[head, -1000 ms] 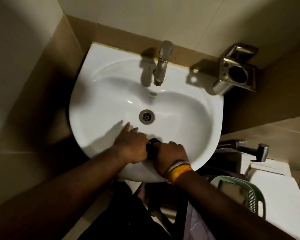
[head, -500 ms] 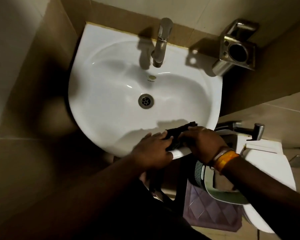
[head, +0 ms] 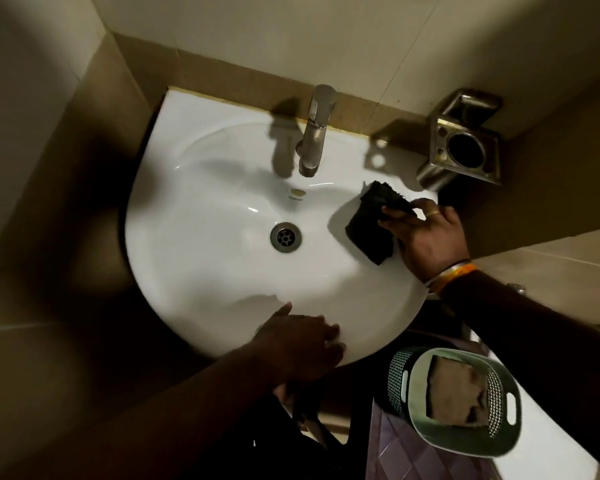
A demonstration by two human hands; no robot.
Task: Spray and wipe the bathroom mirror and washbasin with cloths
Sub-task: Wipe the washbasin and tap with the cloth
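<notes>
A white washbasin [head: 201,258] is fixed to the tiled wall, with a metal tap [head: 315,129] at its back and a drain [head: 286,236] in the middle. My right hand [head: 426,233] presses a dark cloth [head: 373,221] against the basin's right inner side, near the rim. My left hand [head: 303,341] rests flat on the basin's front rim, holding nothing. The mirror is out of view. No spray bottle shows.
A steel holder [head: 461,147] hangs on the wall right of the basin. Below right, a green perforated basket [head: 499,445] with a brown cloth [head: 456,393] inside sits on a white surface. Dim tiled walls close in on the left.
My right hand has carried the dark cloth from the front rim up to the basin's right side. My left hand has let go of the cloth and stays on the front rim.
</notes>
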